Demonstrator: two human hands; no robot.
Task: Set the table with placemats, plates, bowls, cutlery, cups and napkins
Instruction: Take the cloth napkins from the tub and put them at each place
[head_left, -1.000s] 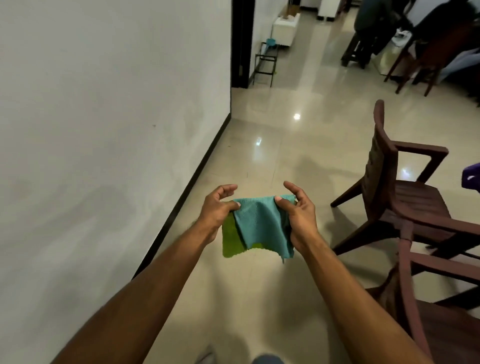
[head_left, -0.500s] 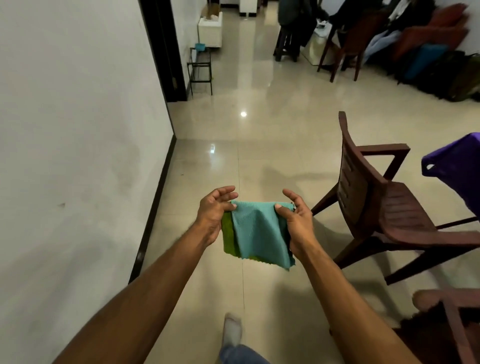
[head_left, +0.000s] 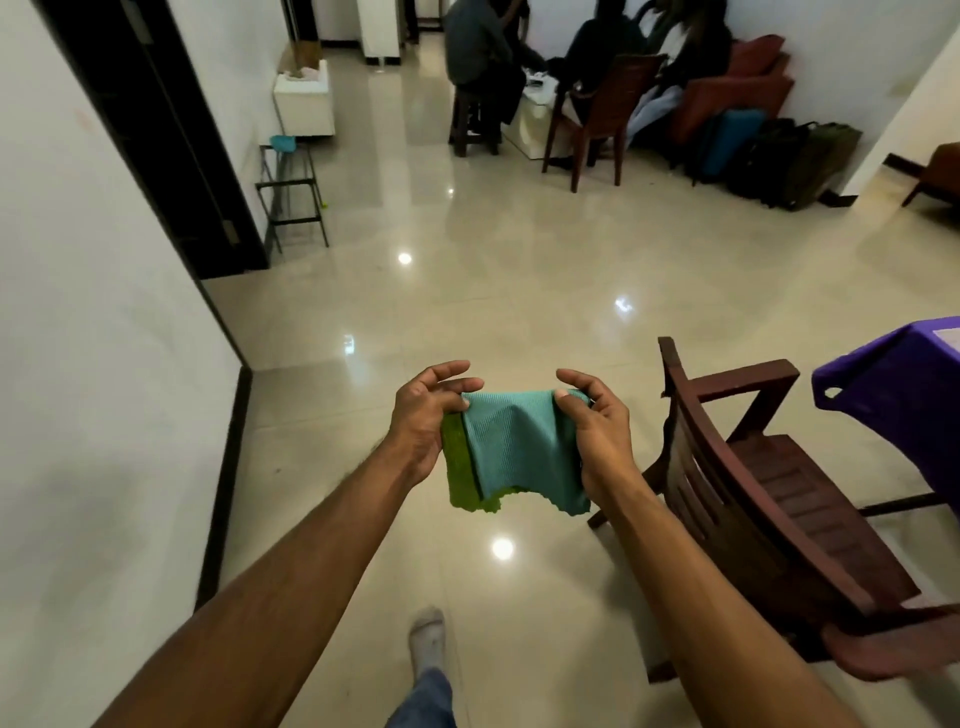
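Head view: person standing on a glossy tiled floor, both bare forearms extended forward. Left hand (head_left: 423, 423) pinches the top left corner of a small teal ribbed cloth napkin (head_left: 511, 452); its other fingers are spread and loosely curled above the cloth. Right hand (head_left: 597, 431) pinches the top right corner between thumb and fingers. Napkin hangs between the two hands and sags in the middle. A lime-green textured cloth napkin (head_left: 456, 480) lies directly behind it, showing along the left-hand edge and below; the left hand seems to hold it too, grip not clear.

Progress, judged: early. To the right of the right hand, a corner of a purple-covered table (head_left: 893, 395) is visible beyond a dark brown slatted armchair (head_left: 769, 499). No placemats, plates, bowls, cutlery or cups are visible on the small part of the table shown. Both napkins are in the air, not yet laid. Remaining: carry them over and set them down, and probably most other items.
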